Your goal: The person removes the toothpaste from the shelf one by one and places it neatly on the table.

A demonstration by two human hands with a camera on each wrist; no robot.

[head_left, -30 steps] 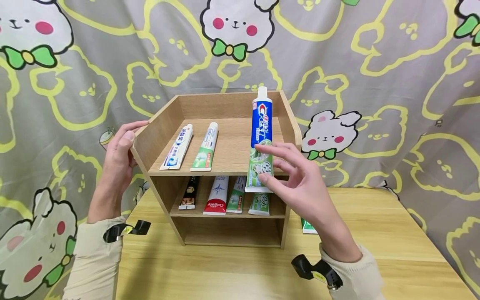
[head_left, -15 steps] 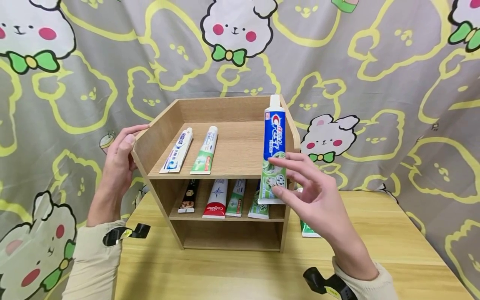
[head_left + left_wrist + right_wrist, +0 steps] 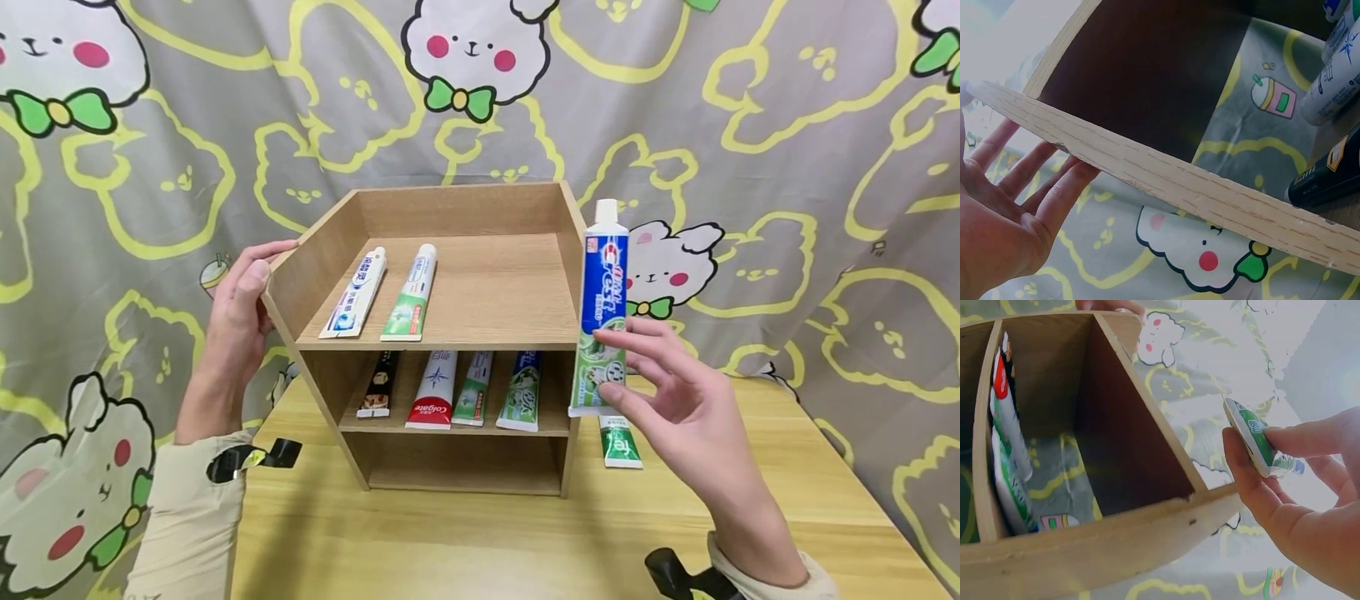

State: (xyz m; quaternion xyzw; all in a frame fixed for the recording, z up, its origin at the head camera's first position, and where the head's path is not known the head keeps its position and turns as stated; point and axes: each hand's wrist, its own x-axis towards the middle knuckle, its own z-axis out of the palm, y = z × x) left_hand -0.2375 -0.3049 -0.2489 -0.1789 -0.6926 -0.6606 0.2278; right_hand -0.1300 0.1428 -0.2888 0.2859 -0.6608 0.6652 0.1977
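A blue, white and green Crest toothpaste tube (image 3: 602, 308) stands cap-up in front of the organizer's right side. My right hand (image 3: 686, 408) pinches its lower half between thumb and fingers; in the right wrist view the tube's flat end (image 3: 1254, 434) shows between them. My left hand (image 3: 243, 321) rests on the outside of the wooden desk organizer's (image 3: 465, 343) left wall, its fingers (image 3: 1063, 194) fairly straight against it. On the top shelf lie a white toothpaste tube (image 3: 356, 293) and a white-green one (image 3: 410, 293).
The middle shelf holds a black tube (image 3: 378, 385), a red-white Colgate tube (image 3: 435, 392), a green-white tube (image 3: 474, 390) and a second Crest tube (image 3: 522, 392). A green tube (image 3: 621, 442) lies on the table (image 3: 420, 542) right of the organizer. A patterned curtain (image 3: 750, 167) hangs behind.
My right hand has carried the Crest tube rightward and slightly down, from in front of the top shelf to beside the organizer's right wall. My left hand has stayed in place.
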